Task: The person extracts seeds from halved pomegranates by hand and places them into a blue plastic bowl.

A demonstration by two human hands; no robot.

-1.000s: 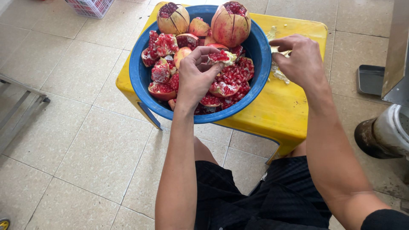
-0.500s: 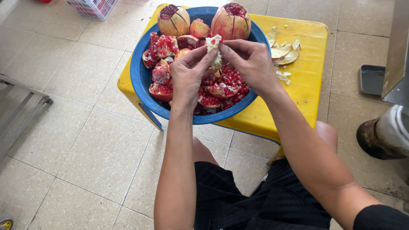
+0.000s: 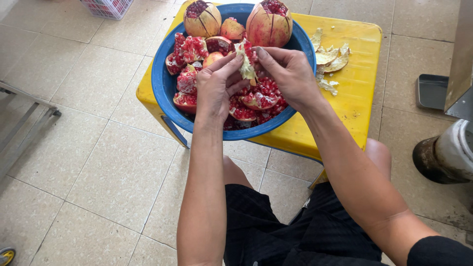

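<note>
1. Pomegranate piece (image 3: 245, 63), a pale pith-backed wedge with red seeds, is held above the blue bowl (image 3: 162, 91), pinched between both hands over the bowl's middle.
2. Left hand (image 3: 217, 91): palm down, wrist straight, forearm coming up from the bottom of the frame past the knee. Fingers curled closed, thumb and forefinger tips gripping the piece's left edge.
3. Right hand (image 3: 290, 76): back of the hand up, wrist bent inward, forearm running diagonally from the lower right corner. Fingers closed, thumb and forefinger gripping the piece's right edge; the other fingers are tucked under.
4. The two hands' fingertips nearly touch across the piece.
5. Bowl sits on a yellow plastic stool (image 3: 354, 98) and holds many broken pomegranate chunks (image 3: 189, 51) with exposed red seeds.
6. Two whole scored pomegranates (image 3: 268, 24) with cut-open tops lie at the bowl's far rim.
7. Pale peel scraps (image 3: 330, 59) are piled on the stool just right of the bowl.
8. Person sits with dark shorts (image 3: 276, 221), knees near the stool, on a tiled floor (image 3: 88, 162).
</note>
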